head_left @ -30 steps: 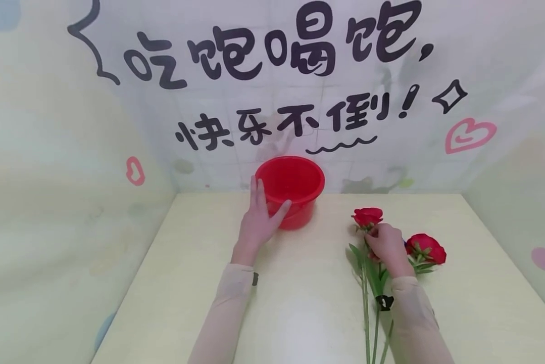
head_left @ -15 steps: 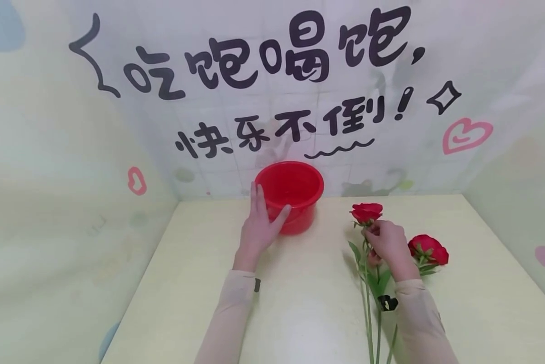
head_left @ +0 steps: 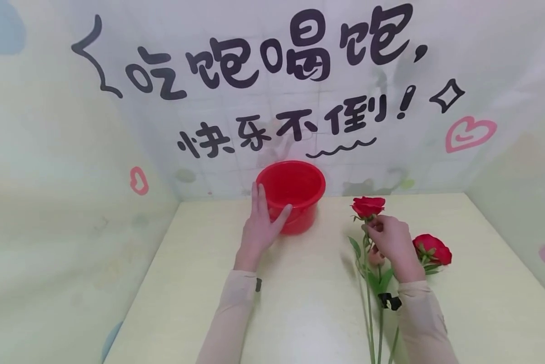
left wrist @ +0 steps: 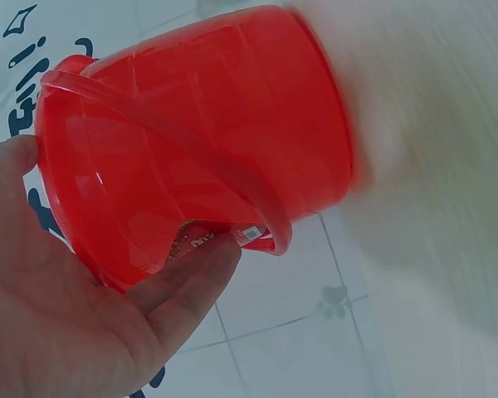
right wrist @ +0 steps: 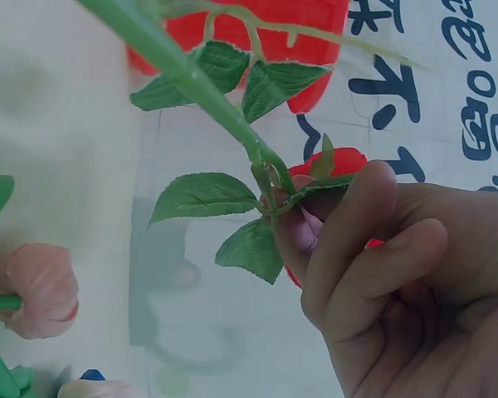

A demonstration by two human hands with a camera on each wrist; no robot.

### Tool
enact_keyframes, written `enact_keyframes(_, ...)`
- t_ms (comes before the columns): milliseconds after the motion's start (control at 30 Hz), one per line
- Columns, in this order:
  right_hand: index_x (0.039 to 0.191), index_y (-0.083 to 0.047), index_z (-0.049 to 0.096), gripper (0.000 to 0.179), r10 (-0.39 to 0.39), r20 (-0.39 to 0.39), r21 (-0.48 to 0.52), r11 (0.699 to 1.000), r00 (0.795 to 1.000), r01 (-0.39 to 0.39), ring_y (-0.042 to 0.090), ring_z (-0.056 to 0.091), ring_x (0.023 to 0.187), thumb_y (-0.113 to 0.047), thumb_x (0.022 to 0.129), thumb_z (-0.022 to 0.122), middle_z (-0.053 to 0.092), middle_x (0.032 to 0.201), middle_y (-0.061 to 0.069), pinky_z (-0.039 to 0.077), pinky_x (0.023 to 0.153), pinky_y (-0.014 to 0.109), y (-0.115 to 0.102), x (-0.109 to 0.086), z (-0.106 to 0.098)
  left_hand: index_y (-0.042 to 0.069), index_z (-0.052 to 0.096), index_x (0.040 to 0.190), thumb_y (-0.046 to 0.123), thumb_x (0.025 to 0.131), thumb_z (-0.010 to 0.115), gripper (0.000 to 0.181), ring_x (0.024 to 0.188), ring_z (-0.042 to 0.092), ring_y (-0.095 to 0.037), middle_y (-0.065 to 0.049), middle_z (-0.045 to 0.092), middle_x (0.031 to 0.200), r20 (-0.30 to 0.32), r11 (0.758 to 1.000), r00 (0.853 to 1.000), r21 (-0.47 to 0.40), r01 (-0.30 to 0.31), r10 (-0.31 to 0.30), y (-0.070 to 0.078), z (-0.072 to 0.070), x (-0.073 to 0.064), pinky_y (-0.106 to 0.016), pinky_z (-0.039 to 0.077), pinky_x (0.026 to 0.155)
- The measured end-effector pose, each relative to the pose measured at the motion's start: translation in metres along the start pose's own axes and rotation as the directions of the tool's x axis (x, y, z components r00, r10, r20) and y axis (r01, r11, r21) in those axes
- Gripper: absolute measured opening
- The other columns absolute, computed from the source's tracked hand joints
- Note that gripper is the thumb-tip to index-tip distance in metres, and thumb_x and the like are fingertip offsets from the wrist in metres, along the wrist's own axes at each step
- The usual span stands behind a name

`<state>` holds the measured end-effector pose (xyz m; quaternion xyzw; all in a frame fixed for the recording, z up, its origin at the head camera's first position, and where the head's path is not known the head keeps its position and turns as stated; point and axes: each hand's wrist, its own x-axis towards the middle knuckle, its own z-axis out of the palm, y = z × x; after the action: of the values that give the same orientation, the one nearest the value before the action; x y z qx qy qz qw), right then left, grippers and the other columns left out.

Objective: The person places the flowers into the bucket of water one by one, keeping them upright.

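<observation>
A red plastic bucket [head_left: 295, 220] with a handle stands upright near the back wall. My left hand [head_left: 256, 232] touches its near left side, fingers straight and thumb spread apart; the left wrist view shows this hand [left wrist: 91, 290] against the bucket [left wrist: 232, 116]. To the right, my right hand [head_left: 392, 242] pinches an artificial red rose [head_left: 367, 206] by its stem just under the bloom. In the right wrist view the rose's green stem [right wrist: 183, 75] and leaves rise past the fingers, and its bloom is partly hidden behind the hand [right wrist: 382, 274].
Another red flower [head_left: 432, 249] lies on the table right of my right hand. A pale pink flower [right wrist: 35, 290] lies beneath that hand, with more stems running toward the near edge. A printed cloth wall [head_left: 227, 116] rises behind the pale table [head_left: 199, 268].
My right hand has moved slightly up and away with the red rose, lifting it from beside the other flowers. The left hand stays at the bucket, which has not visibly moved.
</observation>
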<state>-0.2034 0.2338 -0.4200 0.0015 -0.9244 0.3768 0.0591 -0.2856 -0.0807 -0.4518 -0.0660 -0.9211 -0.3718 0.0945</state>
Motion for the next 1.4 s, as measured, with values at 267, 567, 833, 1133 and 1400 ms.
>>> enact_keyframes(267, 0.104, 0.009, 0.066, 0.023, -0.016, 0.019, 0.047, 0.999, 1.000, 0.015, 0.026, 0.069, 0.053, -0.014, 0.104, 0.065, 0.073, 0.091, 0.025, 0.057, 0.049, 0.033, -0.003, -0.003, -0.004, 0.023, -0.002, 0.171, 0.068, 0.093, 0.067, 0.113, 0.138, 0.054, -0.037, -0.001, 0.013, 0.175, 0.010, 1.000, 1.000, -0.019, -0.002, 0.002, -0.002, 0.000, -0.001, -0.052, 0.061, 0.093)
enact_keyframes(567, 0.107, 0.009, 0.066, 0.024, -0.046, 0.024, 0.050, 0.998, 0.999, 0.045, 0.024, 0.070, 0.054, -0.014, 0.104, 0.065, 0.072, 0.098, 0.026, 0.057, 0.050, 0.033, -0.010, -0.002, -0.002, 0.023, -0.001, 0.171, 0.067, 0.092, 0.068, 0.114, 0.135, 0.055, -0.035, -0.001, 0.019, 0.173, -0.024, 1.000, 1.000, -0.025, -0.004, 0.003, -0.006, -0.005, 0.001, -0.051, 0.062, 0.091)
enact_keyframes(833, 0.112, 0.010, 0.066, 0.026, -0.050, 0.014, 0.039, 0.998, 0.999, 0.049, 0.024, 0.070, 0.055, -0.015, 0.105, 0.063, 0.071, 0.104, 0.029, 0.055, 0.048, 0.032, -0.010, -0.013, -0.011, 0.024, -0.004, 0.171, 0.070, 0.093, 0.066, 0.114, 0.135, 0.056, -0.035, -0.002, 0.017, 0.173, 0.013, 1.000, 1.000, -0.016, -0.021, 0.022, -0.003, 0.001, 0.000, -0.049, 0.062, 0.091)
enact_keyframes(1133, 0.114, 0.005, 0.067, 0.024, -0.049, -0.010, 0.052, 0.997, 0.999, 0.050, 0.022, 0.069, 0.055, -0.017, 0.106, 0.063, 0.072, 0.104, 0.026, 0.051, 0.044, 0.032, -0.024, -0.021, -0.019, 0.026, -0.006, 0.171, 0.062, 0.092, 0.072, 0.117, 0.134, 0.056, -0.034, -0.002, 0.022, 0.171, 0.017, 1.000, 1.000, -0.006, 0.022, -0.022, -0.001, -0.002, -0.002, -0.049, 0.062, 0.091)
enact_keyframes(1400, 0.117, 0.005, 0.067, 0.024, -0.060, -0.027, 0.053, 0.997, 0.998, 0.061, 0.017, 0.066, 0.053, -0.015, 0.105, 0.063, 0.071, 0.104, 0.025, 0.049, 0.043, 0.031, -0.031, -0.025, -0.028, 0.025, -0.005, 0.171, 0.062, 0.091, 0.073, 0.117, 0.134, 0.056, -0.034, -0.001, 0.023, 0.171, 0.014, 1.000, 1.000, -0.013, 0.021, -0.021, 0.001, -0.004, -0.002, -0.048, 0.062, 0.091)
